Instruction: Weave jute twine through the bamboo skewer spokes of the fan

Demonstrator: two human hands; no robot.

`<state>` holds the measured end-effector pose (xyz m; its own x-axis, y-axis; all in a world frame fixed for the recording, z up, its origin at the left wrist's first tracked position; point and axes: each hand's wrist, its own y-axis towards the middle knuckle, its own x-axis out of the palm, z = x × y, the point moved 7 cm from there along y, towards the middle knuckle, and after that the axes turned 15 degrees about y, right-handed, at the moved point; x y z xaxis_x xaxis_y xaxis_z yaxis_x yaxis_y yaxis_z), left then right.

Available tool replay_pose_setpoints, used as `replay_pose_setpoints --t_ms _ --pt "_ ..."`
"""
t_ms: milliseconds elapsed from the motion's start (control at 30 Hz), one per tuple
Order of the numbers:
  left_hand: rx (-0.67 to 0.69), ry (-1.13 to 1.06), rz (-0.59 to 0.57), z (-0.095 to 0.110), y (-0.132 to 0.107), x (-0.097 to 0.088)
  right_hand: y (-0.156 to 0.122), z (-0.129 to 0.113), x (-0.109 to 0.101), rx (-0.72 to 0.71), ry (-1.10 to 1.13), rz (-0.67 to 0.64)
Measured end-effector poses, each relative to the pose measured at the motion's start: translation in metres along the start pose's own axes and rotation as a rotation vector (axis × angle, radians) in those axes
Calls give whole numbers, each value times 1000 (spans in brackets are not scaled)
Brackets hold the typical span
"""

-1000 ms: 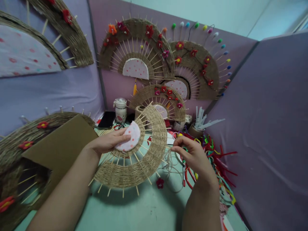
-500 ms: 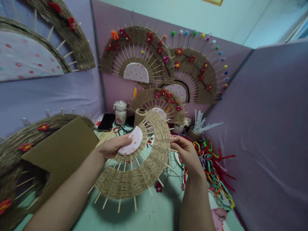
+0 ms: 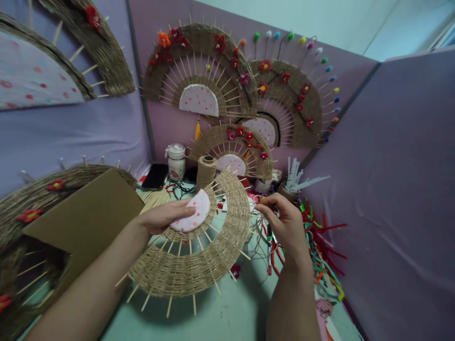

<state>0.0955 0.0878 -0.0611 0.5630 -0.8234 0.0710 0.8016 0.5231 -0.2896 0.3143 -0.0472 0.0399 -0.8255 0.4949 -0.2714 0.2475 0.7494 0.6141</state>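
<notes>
A fan-shaped twine weaving [image 3: 199,270] on thin wooden sticks is held tilted above the table. My left hand [image 3: 165,217] grips its half-round centre [image 3: 195,210], which is covered in pink dotted cloth, with the thumb on top. Just off the weaving's right edge, my right hand [image 3: 280,220] is closed in a pinch. Thin twine [image 3: 258,239] appears to run from those fingertips and hangs in loose loops below; the pinched bit itself is hardly visible. Stick ends poke out all round the outer band.
Finished woven fans with felt flowers [image 3: 220,43] hang on the back partition. A twine spool [image 3: 206,173], lidded jar [image 3: 176,161] and phone [image 3: 155,176] stand behind. Coloured pipe cleaners [image 3: 320,237] pile up at right, near a pot of white sticks [image 3: 292,180]. Cardboard [image 3: 95,213] leans at left.
My right hand has moved right, away from the weaving's edge, still pinched. The weaving has shifted slightly left and down in my left hand's hold. The view has tilted a little.
</notes>
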Motion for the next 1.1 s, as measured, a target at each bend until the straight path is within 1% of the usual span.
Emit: replay_pose_setpoints --t_ms 100,167,233,333,400,467,567,700,767,833,967,1033,1100 --pt "-26 41 -21 -3 0 4 -2 -11 0 -14 -26 -94" --pt "-30 53 -44 -4 0 8 -4 -11 -3 18 -1 -128" --pt "-34 60 -60 -5 -1 12 -7 -5 -7 78 64 -136" --pt "-40 58 -80 -7 -2 16 -9 10 -12 190 210 -109" --pt "-29 44 -98 -7 -3 18 -9 21 -12 250 294 -93" --pt "-7 22 -114 -7 -3 19 -8 29 -10 280 350 -68" --pt "5 -11 -149 -9 -1 19 -4 35 -3 283 388 -37" --pt "41 -27 -229 -12 3 20 -2 40 12 307 406 -51" --pt "61 -30 -250 -12 5 20 -1 42 18 321 423 -55" --pt "63 -39 -244 -13 6 20 -1 43 22 318 438 -51" --pt "35 -60 -193 -13 6 21 -2 44 31 319 491 -59" --pt "7 -75 -161 -12 6 25 -2 43 39 331 517 -88" --pt "7 -126 -132 -9 5 30 -3 41 48 342 529 -137"
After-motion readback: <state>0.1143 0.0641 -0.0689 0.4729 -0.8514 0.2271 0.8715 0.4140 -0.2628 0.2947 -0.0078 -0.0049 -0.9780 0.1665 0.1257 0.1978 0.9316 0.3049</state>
